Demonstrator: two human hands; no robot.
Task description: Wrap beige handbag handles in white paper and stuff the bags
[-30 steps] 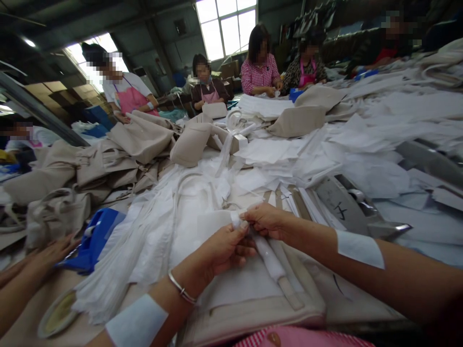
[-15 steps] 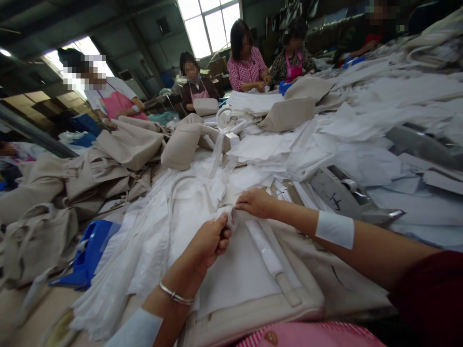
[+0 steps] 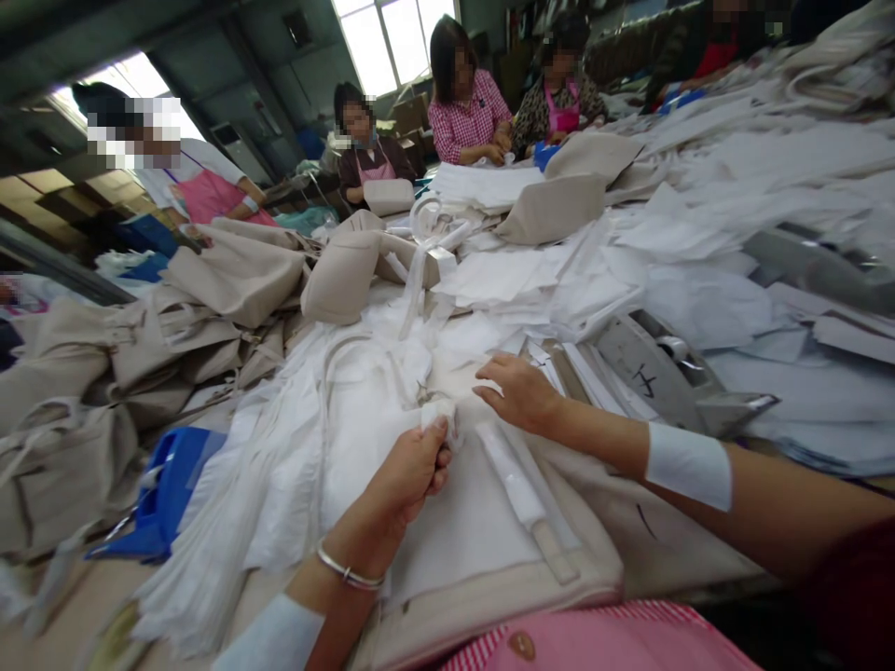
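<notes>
My left hand [image 3: 414, 468] is closed around a piece of white wrapping [image 3: 439, 413], thumb pressed on top. A thin ring-like part shows at the wrapping's far side. Apart from it to the right, my right hand [image 3: 521, 393] hovers with thumb and fingers parted, holding nothing. Below both hands lies a beige bag [image 3: 489, 589] with a white sheet [image 3: 447, 550] over its face. One strap [image 3: 514, 480] on it is partly covered in white wrap, its beige end bare. A beige handle loop [image 3: 336, 359] arches beyond my left hand.
A grey tape dispenser [image 3: 647, 373] stands at the right, a blue one [image 3: 164, 494] at the left. Long white strips [image 3: 244, 503] lie beside the bag. Beige bags [image 3: 62, 466] are heaped at left, white sheets [image 3: 734, 298] at right. Several co-workers [image 3: 468, 112] are across the table.
My right hand has let go of the white wrapping and drawn back to the right, its fingers opening. The left hand keeps its grip. The view has shifted slightly.
</notes>
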